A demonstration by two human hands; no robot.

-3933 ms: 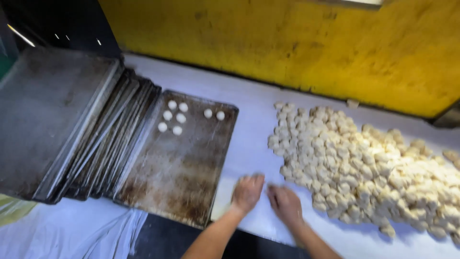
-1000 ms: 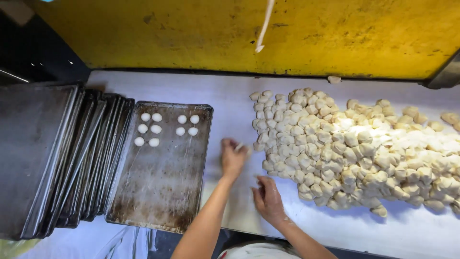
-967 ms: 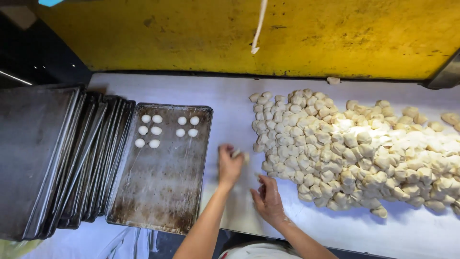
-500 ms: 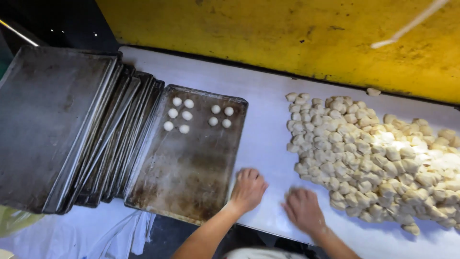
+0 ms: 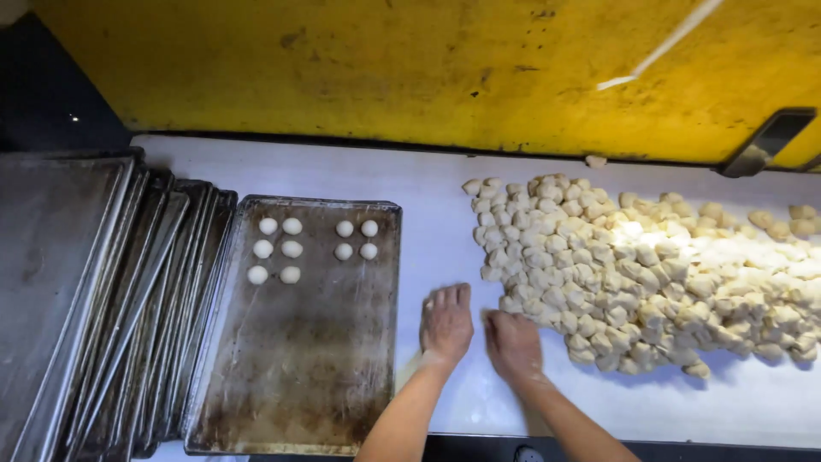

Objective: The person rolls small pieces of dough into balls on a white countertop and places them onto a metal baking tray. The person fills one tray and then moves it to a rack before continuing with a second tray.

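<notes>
Yellow, scuffed wall (image 5: 410,68) behind; white bench (image 5: 445,188) running the full width below it.

Item: heap of cut dough pieces (image 5: 650,274), pale, irregular, spread over the right half of the bench, its near-left edge just beside the right hand. Risk, as a judgement: pieces lie pressed together and could stick or fuse, so that pulling one drags its neighbours; those at the front fringe sit near the bench edge and a sweeping forearm could push them off.

Item: stack of dark baking trays (image 5: 77,291), fanned and overlapping at far left. An elbow knock could make them slide.

Item: single worn baking tray (image 5: 316,359), flat on the bench beside the stack, its near end close to the bench edge. It could tip if leaned on.

Item: rounded dough balls (image 5: 291,250), ten, in two groups at the tray's far end, apart from one another. Crowding later rows could let them merge.

Item: left hand (image 5: 445,323), palm down on the bench, fingers extended; whether dough sits beneath cannot be told. Grip flat, holding nothing visible.

Item: right hand (image 5: 511,342), blurred, palm down, cupped at the heap's edge; its contents cannot be told. Uneven pressure could misshape a piece.
</notes>
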